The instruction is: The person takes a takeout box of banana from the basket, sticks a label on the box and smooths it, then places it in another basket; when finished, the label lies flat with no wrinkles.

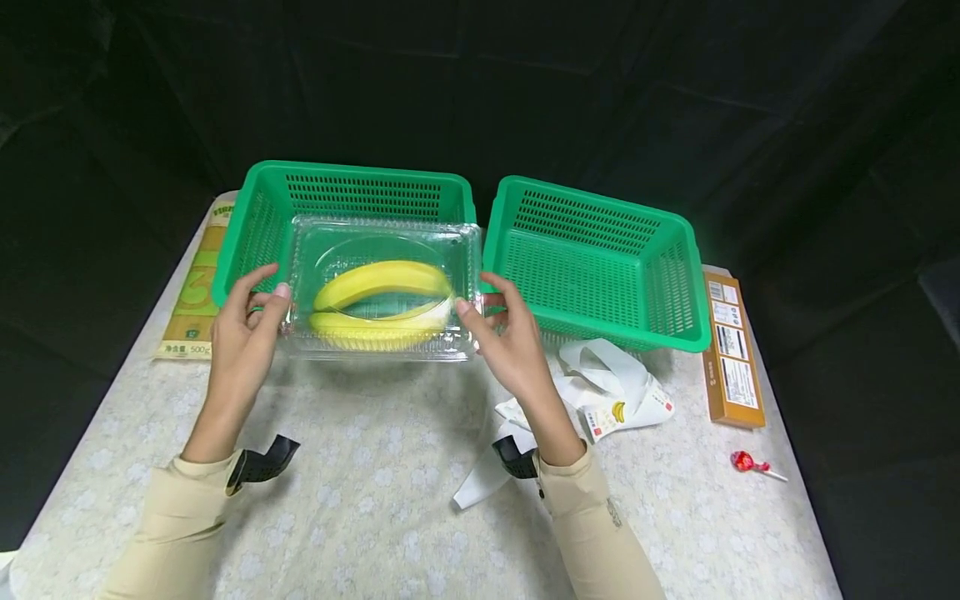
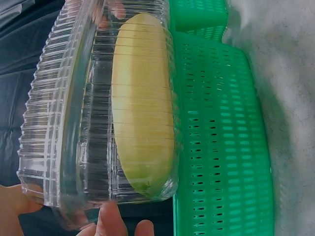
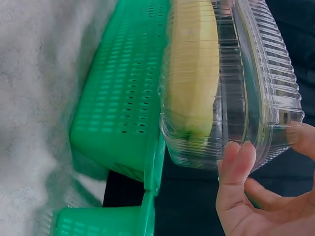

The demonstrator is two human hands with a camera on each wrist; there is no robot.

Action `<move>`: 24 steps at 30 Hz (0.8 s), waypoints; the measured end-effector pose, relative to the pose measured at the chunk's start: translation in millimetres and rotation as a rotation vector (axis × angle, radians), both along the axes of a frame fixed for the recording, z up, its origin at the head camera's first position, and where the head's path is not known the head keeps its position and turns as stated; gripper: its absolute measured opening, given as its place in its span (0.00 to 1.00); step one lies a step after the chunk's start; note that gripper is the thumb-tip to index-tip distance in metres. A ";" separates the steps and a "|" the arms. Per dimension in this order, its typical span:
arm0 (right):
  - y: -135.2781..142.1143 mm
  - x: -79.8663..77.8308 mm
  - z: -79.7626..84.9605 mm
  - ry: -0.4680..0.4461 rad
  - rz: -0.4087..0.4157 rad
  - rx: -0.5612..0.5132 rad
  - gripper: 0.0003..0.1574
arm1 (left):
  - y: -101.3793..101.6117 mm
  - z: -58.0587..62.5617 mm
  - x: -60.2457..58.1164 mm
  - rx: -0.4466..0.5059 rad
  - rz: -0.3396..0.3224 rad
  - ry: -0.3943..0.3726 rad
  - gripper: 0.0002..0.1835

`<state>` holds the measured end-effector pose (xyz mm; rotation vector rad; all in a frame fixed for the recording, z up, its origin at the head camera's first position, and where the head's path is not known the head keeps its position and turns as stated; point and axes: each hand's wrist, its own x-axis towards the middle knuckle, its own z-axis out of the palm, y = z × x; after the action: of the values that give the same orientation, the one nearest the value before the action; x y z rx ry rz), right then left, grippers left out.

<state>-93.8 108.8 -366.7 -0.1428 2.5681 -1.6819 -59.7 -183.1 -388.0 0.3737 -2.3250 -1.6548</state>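
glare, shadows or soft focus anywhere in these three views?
Head: bright glints on the clear container, soft shadow on the tablecloth below it; left wrist: ribbed plastic streaks the banana, tablecloth soft; right wrist: highlights on the container's ribs, tablecloth soft too.

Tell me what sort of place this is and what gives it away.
Probably a staged tabletop setup, perhaps for recording: black cloth hangs behind the table, and two green baskets stand side by side on it.
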 end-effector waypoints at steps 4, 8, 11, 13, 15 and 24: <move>1.0 2.3 -1.0 -0.029 -0.014 -0.004 0.46 | 1.0 0.1 0.6 0.020 0.005 0.006 0.25; 1.7 2.4 -3.2 -0.045 -0.024 -0.004 0.46 | 2.2 0.1 0.8 0.023 0.008 0.009 0.25; 2.4 1.7 -4.3 -0.041 -0.020 -0.008 0.43 | 2.9 -0.2 0.8 0.023 0.007 0.014 0.25; 2.9 1.6 -4.9 -0.041 -0.013 -0.017 0.41 | 3.1 -0.4 0.6 0.020 0.008 0.016 0.25; 3.4 1.8 -5.7 -0.043 -0.009 -0.030 0.39 | 3.1 -0.3 0.4 0.021 0.008 0.017 0.25; 6.8 10.6 -5.1 -0.056 -0.007 -0.052 0.38 | 2.2 -1.2 6.9 0.045 -0.022 -0.003 0.25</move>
<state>-83.1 115.5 -371.8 -0.0887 2.4892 -1.7306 -52.8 -180.9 -389.2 0.3610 -2.3051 -1.7208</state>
